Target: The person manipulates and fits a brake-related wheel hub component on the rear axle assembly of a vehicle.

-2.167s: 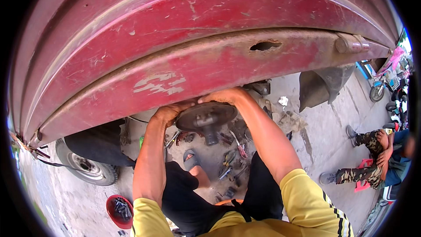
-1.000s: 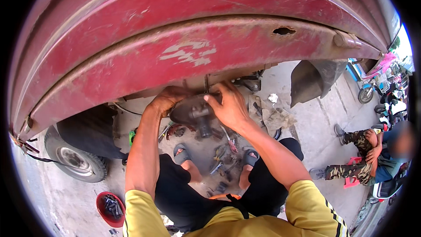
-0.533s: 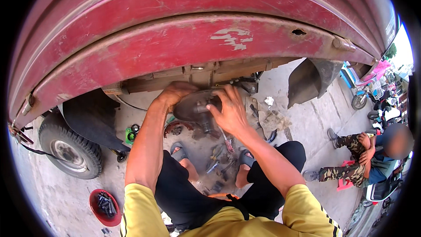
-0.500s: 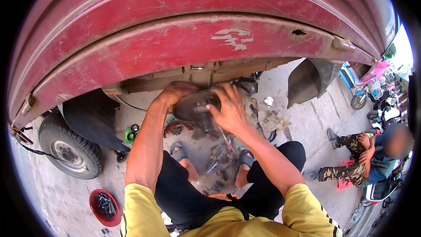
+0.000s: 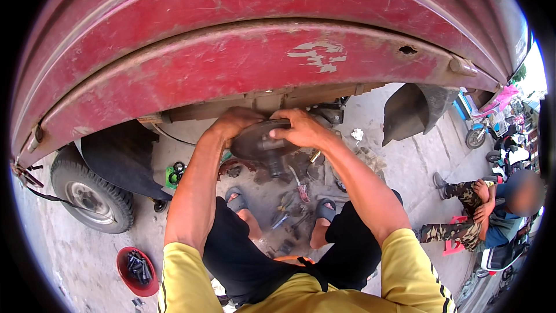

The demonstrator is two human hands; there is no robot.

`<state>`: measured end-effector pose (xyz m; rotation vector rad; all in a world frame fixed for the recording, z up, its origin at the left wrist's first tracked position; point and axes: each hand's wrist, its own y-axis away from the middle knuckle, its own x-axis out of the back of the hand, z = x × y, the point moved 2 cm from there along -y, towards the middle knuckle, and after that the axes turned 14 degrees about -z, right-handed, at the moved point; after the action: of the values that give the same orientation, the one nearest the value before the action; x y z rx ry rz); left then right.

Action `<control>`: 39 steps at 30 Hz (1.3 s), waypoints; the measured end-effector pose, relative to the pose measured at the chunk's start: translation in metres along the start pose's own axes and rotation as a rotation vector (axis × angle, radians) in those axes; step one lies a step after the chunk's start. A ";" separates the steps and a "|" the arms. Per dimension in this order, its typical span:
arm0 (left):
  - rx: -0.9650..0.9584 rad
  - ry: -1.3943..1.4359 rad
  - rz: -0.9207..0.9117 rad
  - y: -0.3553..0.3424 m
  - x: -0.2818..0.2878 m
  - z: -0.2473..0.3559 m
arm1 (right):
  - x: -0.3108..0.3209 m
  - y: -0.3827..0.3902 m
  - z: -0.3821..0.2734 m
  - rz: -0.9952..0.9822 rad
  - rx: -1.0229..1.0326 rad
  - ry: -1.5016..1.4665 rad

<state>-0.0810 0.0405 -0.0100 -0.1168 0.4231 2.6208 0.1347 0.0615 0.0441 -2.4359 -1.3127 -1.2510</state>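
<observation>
A dark round metal part [image 5: 252,146] with a tubular stem pointing down hangs from my grip under the rusty red vehicle panel [image 5: 231,64]. My left hand [image 5: 236,124] is closed on its upper left rim, fingers partly hidden behind it. My right hand [image 5: 296,127] grips the upper right of it, thumb lying over the front face near the centre. Below, between my sandalled feet, scattered hand tools [image 5: 282,220] and dirty parts lie on the concrete.
A wheel [image 5: 87,197] and black mudguard stand left, another mudguard [image 5: 408,113] hangs right. A red bucket of dark metal pieces [image 5: 124,272] is lower left. A seated person in camouflage trousers [image 5: 463,232] is at right, with parked motorbikes [image 5: 480,133] beyond.
The view has shifted, so the red panel's scraped patch sits farther right and more underside shows. My right hand's fingers and thumb have shifted their hold on the round part, which stays between both hands.
</observation>
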 end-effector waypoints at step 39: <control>-0.001 0.154 0.063 -0.001 -0.002 -0.009 | -0.129 0.007 -0.021 0.377 -0.025 -1.605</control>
<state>-0.0793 0.0374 -0.0188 -0.3119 0.4853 2.6838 0.0900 -0.0358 -0.0314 -3.3283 -0.7000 1.0852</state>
